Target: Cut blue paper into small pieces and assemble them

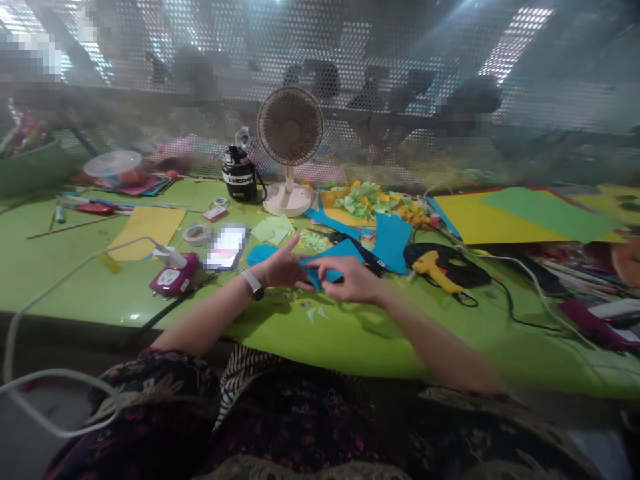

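In the head view, a small folded piece of blue paper [312, 275] is between my two hands above the near part of the green table. My right hand [356, 280] pinches it between thumb and index finger. My left hand [284, 269] has its thumb raised and its fingers stretched toward the right, with the blue piece against the fingertips. More blue paper [345, 249] lies just behind my right hand, and another blue scrap [262, 254] is beside my left hand. Small pale paper clippings [316, 313] lie in front of the hands.
A yellow glue gun [436, 272] lies right of my hands. Behind stand a fan [291, 130], a black bottle [240, 175] and a heap of green and yellow paper pieces [370, 201]. Left are a phone [227, 247], a tape roll [197, 234] and a purple power socket [174, 275] with cables.
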`<state>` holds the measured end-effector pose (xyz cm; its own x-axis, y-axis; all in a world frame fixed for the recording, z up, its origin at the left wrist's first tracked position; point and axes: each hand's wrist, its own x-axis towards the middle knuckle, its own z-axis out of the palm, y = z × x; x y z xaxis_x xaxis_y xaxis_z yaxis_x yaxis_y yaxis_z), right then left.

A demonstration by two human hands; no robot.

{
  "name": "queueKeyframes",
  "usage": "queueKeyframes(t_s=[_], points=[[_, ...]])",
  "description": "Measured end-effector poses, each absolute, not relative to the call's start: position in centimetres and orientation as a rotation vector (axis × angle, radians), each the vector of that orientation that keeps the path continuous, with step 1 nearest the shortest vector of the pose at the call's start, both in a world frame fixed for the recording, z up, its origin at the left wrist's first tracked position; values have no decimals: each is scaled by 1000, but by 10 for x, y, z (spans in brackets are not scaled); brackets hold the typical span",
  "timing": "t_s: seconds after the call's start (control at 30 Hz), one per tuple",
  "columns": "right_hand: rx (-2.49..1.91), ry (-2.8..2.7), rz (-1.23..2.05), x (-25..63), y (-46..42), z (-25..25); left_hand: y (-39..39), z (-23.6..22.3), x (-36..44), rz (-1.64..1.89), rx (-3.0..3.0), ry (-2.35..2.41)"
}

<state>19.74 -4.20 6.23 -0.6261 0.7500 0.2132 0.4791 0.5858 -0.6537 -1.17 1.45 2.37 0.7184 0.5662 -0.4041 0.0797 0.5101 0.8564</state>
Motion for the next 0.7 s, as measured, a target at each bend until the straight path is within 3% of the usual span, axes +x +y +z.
queueKeyframes(t_s=[0.27,0.53,0.7], points=[[-563,-2591,385,183,-50,37,24,7,-18,663,895,733],[-661,-2514,-321,209,-23,25,25,10,-16,832,764,611],[-549,-2432,-278,198,-28,11,22,6,-13,916,731,574]])
